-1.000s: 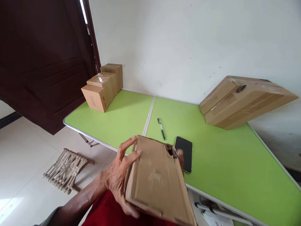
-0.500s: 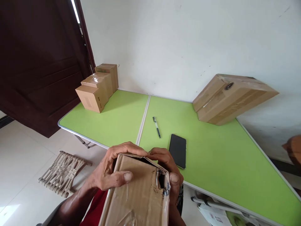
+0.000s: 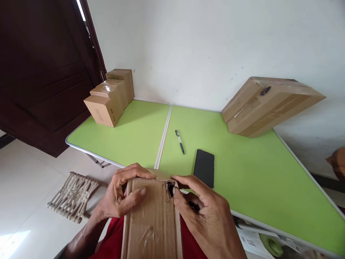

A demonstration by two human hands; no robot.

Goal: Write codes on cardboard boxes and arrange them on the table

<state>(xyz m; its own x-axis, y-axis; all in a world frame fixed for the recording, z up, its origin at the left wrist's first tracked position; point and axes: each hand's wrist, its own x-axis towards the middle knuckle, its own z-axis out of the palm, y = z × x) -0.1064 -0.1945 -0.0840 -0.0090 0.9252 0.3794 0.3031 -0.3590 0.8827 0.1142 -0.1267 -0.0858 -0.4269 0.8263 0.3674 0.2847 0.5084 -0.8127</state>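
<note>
A long cardboard box point(image 3: 153, 219) lies in front of me over my lap, with its far end at the near edge of the table. Dark marks surround a torn hole near its far right corner. My left hand point(image 3: 126, 194) grips the far left corner, thumb on the top face and fingers over the end. At the far right corner, my right hand point(image 3: 205, 208) pinches the box, its thumb beside the hole and its index finger on the end edge. A flap rises slightly at the far end, between the two hands.
On the green folding table point(image 3: 242, 180) lie a phone point(image 3: 204, 168) and a pen point(image 3: 179, 142). Several small boxes point(image 3: 102, 109) stand at the back left. A larger carton point(image 3: 266, 108) leans at the back right. A woven stool point(image 3: 74, 197) stands on the floor at left.
The box has turned straighter and its far end has shifted left. My right hand has come round from the far side to the right corner. The end flap now shows raised.
</note>
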